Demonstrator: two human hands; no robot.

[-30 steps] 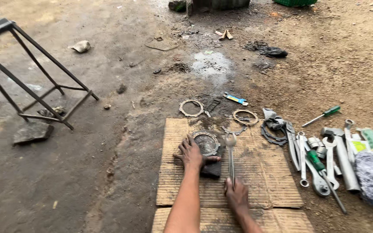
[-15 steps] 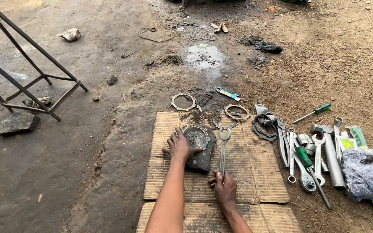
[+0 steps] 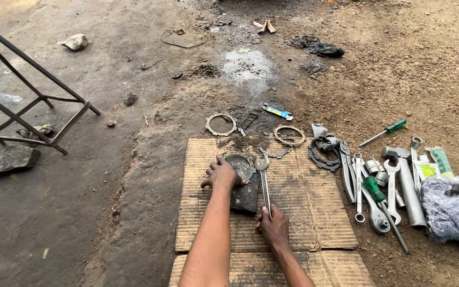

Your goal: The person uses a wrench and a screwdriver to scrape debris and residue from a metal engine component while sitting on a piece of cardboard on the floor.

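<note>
My left hand point(image 3: 222, 174) pins the round metal part point(image 3: 240, 166); right hand point(image 3: 274, 226) grips the wrench point(image 3: 264, 183) — I'd steady both, turn slow.

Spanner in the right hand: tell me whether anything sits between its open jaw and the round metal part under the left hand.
Nothing visible does. The spanner lies on the cardboard, held at its lower end by the right hand; its open jaw sits right beside the round metal part that the left hand presses.
</note>
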